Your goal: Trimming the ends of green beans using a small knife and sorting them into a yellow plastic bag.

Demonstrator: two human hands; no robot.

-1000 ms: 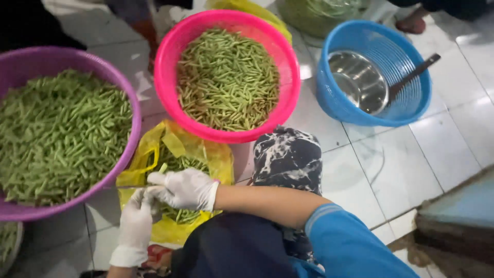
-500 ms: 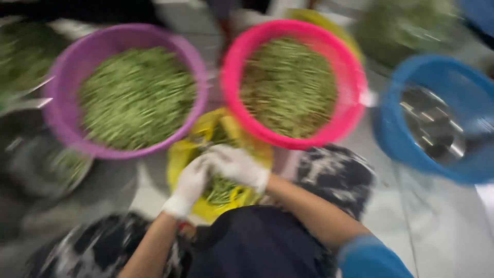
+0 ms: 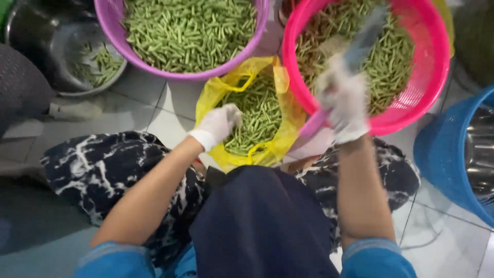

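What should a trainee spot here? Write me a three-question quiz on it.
1. True or false: the left hand reaches into the yellow bag of green beans.
2. The right hand has its grip on: A) knife B) spoon C) cup
3. Fill in: the basket beneath the right hand is ___ in colour.

Key: 1 true; 2 A; 3 pink.

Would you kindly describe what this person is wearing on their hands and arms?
Both hands wear thin white gloves: the left hand has a glove with a snug, slightly rolled cuff at the wrist, and the right hand is gloved alike, though blurred. The forearms are bare below the gloves. Blue sleeves with a hemmed edge end near each elbow. No watch or jewellery shows.
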